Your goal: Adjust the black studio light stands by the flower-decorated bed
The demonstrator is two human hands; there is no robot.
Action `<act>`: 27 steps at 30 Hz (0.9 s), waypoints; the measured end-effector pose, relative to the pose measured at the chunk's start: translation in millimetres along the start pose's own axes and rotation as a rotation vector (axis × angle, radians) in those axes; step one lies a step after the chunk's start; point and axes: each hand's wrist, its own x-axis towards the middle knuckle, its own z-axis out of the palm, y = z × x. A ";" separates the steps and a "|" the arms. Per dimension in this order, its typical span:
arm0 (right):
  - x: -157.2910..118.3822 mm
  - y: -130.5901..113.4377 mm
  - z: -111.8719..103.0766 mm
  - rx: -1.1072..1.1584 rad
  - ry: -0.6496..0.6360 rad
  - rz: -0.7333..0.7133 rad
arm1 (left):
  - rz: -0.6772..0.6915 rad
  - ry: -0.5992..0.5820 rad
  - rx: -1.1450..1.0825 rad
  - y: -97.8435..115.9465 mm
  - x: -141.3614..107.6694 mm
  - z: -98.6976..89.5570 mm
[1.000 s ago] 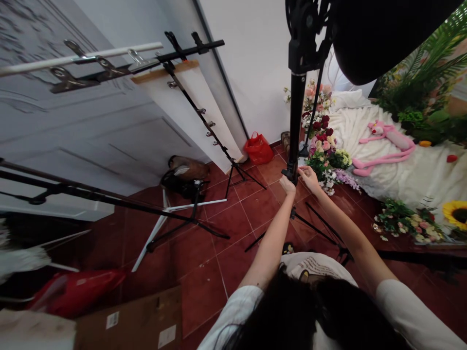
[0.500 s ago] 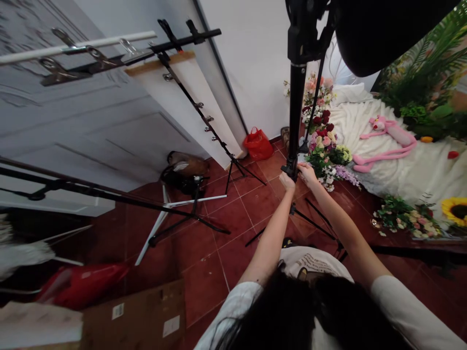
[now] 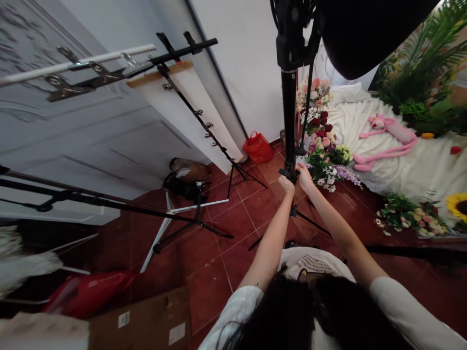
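A black light stand point(image 3: 289, 107) rises in front of me, with a large dark lamp head or shade point(image 3: 359, 36) at its top, cut off by the frame edge. My left hand point(image 3: 286, 184) is closed around the stand's pole, just below a black collar point(image 3: 288, 172). On the other side of the pole, my right hand point(image 3: 304, 178) has its fingers pinched together at the collar. Whatever small part lies between those fingertips is hidden. Below both hands, the stand's thin legs point(image 3: 310, 221) spread over the red floor tiles.
To the left are a clip-lined backdrop stand point(image 3: 197, 113), a white-legged stand point(image 3: 156, 240) and a cardboard box point(image 3: 146, 316). A red bag point(image 3: 258, 147) sits by the wall. On the right, flowers point(image 3: 323, 141) border a white cloth point(image 3: 438, 160) with a pink plush toy point(image 3: 396, 133).
The upper part of the light stand has shifted left against the background. Both hands remain at the same collar. The view has turned slightly.
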 end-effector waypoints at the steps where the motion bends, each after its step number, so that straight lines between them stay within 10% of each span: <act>1: 1.2 1.6 3.1 0.011 0.061 0.011 | -0.008 0.002 -0.012 -1.6 0.8 0.6; 6: 10.3 4.2 16.2 -0.014 0.228 0.092 | -0.050 0.043 -0.070 -7.8 6.6 6.3; 17: -12.2 -12.0 -7.6 0.159 -0.077 0.178 | -0.019 0.017 0.000 10.7 -3.3 -0.2; 27: -25.7 9.3 -28.1 0.064 -0.219 -0.024 | 0.020 0.025 0.000 13.9 -4.9 -2.2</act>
